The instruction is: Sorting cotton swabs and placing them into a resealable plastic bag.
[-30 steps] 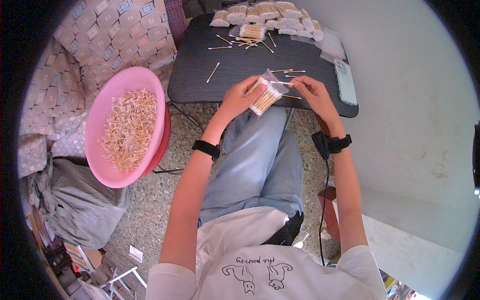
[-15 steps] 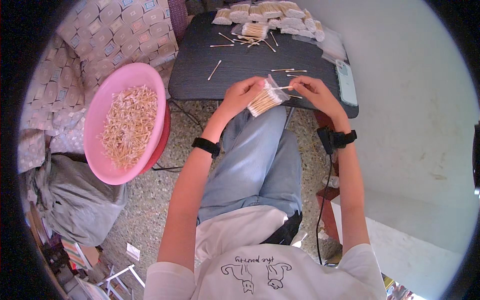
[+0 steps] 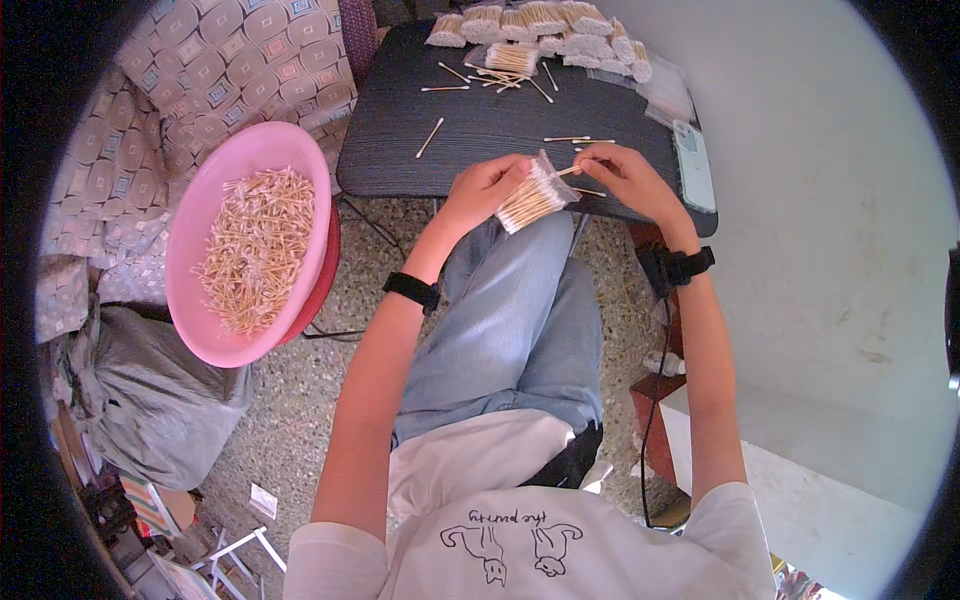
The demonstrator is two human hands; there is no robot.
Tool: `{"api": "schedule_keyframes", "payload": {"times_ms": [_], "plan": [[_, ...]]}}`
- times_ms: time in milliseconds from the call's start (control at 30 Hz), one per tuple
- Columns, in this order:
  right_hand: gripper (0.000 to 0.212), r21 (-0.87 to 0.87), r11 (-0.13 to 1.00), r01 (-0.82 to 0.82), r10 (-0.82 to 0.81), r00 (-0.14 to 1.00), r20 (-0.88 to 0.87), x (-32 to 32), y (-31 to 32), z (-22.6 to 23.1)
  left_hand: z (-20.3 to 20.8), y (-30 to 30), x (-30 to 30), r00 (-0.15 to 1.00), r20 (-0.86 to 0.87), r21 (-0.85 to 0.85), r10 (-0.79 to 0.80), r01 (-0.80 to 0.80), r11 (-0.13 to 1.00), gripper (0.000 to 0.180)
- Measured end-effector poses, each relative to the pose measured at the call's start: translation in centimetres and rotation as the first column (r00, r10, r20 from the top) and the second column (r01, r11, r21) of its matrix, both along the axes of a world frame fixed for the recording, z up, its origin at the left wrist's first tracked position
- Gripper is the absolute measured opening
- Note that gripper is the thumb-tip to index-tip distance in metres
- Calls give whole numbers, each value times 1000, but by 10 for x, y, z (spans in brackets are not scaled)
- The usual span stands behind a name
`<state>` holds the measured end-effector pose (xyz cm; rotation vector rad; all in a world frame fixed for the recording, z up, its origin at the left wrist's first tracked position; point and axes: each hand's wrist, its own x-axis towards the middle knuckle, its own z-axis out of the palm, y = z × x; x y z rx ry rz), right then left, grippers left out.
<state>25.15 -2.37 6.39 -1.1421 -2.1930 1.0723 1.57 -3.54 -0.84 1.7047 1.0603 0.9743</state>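
Note:
My left hand (image 3: pixel 488 190) is closed around a small clear plastic bag packed with cotton swabs (image 3: pixel 532 203), held tilted above my knees at the table's near edge. Between the fingertips of my right hand (image 3: pixel 628 180) is a single cotton swab (image 3: pixel 569 171), pointing left, its far end at the mouth of the bag. A few loose swabs (image 3: pixel 567 139) lie on the black table just beyond my right hand. Whether the single swab's tip is inside the bag is hard to make out.
Filled swab bags (image 3: pixel 540 20) are piled at the black table's (image 3: pixel 390 160) far edge, beside a loose swab heap (image 3: pixel 510 78). A white phone (image 3: pixel 692 165) lies at its right edge. Left stands a pink basin (image 3: pixel 185 270) of swabs. A cable (image 3: pixel 652 430) hangs from my right wrist.
My right hand has moved slightly left, bringing its single swab closer to the bag's opening. My left hand and the bag stay nearly where they were.

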Motion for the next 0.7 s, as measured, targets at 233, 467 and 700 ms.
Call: {"api": "schedule_keyframes", "payload": {"times_ms": [233, 467, 700], "plan": [[17, 188, 981, 45, -70, 989, 129, -14, -12, 18, 1, -1, 1, 1000, -19, -12, 22, -22, 1000, 43], [14, 403, 909, -107, 53, 988, 144, -25, -11, 27, -4, 1, 1, 999, -36, -43, 15, -16, 999, 43], [13, 191, 979, -63, 51, 997, 66, -38, -14, 23, -1, 0, -1, 999, -37, -29, 28, -29, 999, 44]]}}
